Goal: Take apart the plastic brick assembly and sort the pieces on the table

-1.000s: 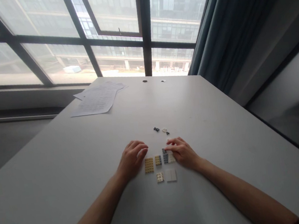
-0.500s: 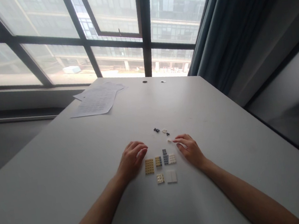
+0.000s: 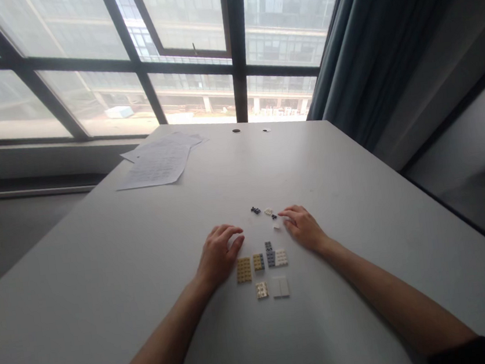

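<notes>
My left hand [image 3: 221, 250] rests on the table beside a tan studded plate [image 3: 243, 270], thumb and fingers apart with nothing between them. My right hand [image 3: 300, 225] is open, its index fingertip close to a small dark piece [image 3: 274, 217] and white studded pieces [image 3: 268, 211]. A small white piece [image 3: 276, 227] lies just left of its thumb. Between the hands sit a tan-and-grey brick [image 3: 258, 262], a grey brick [image 3: 271, 259] and a white studded brick [image 3: 281, 257]. Nearer to me are a cream studded brick [image 3: 261, 290] and smooth white tiles [image 3: 280, 287].
Dark small pieces [image 3: 255, 210] lie farther out on the white table [image 3: 232, 171]. Printed paper sheets [image 3: 157, 162] lie at the back left. Two round holes mark the far edge, below a large window. A dark curtain [image 3: 354, 46] hangs at the right.
My right hand has moved forward, from beside the small white piece to near the dark piece. My left hand has shifted slightly forward and right, its thumb and fingers wider apart.
</notes>
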Demonstrator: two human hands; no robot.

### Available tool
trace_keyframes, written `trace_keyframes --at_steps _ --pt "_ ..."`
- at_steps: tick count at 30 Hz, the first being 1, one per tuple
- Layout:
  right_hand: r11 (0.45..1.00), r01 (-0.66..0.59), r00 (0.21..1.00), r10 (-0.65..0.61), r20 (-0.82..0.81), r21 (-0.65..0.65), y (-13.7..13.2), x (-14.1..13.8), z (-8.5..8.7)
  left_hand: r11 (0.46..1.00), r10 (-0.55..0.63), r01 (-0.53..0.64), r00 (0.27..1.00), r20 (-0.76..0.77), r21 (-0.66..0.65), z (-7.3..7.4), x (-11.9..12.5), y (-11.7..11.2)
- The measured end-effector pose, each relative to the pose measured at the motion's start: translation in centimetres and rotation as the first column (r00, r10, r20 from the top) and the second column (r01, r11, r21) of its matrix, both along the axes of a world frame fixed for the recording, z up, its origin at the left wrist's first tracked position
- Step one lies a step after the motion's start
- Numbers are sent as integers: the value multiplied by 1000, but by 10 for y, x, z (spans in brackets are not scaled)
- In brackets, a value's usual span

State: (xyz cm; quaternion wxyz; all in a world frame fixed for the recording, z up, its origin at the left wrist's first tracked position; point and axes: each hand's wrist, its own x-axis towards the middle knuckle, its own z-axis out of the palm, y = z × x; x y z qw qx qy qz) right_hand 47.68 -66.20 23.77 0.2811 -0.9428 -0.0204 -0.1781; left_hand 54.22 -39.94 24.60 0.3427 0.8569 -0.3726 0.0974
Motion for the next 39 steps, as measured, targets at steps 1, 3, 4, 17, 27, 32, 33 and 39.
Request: trace_keyframes --at_steps 1,3,4,17,27,32,33,39 --pt "1000 -6 1000 6 -2 -21 1 2 0 1000 2 -2 1000 1 24 -1 3 -4" --pt "998 -13 1000 13 -2 -58 3 5 -1 997 -5 4 1000 10 79 -3 10 -13" --pt "997 -13 1000 13 0 -71 4 6 -2 994 -11 9 1000 18 108 -3 14 -19" --pt "999 -9 1000 10 11 -52 8 1 -4 969 -122 102 990 76 225 -4 41 -48" --pt "999 -38 999 38 17 14 10 -9 -1 973 -165 147 982 89 178 -7 30 -21" --pt "998 -49 998 48 30 38 10 -15 0 988 -142 135 986 87 81 -4 23 -14" --pt "997 -55 998 53 39 51 11 -17 1 989 -142 140 988 68 39 -3 21 -14" --pt "910 -65 998 57 31 410 29 -22 16 973 -180 166 980 -79 -158 10 2 -25"
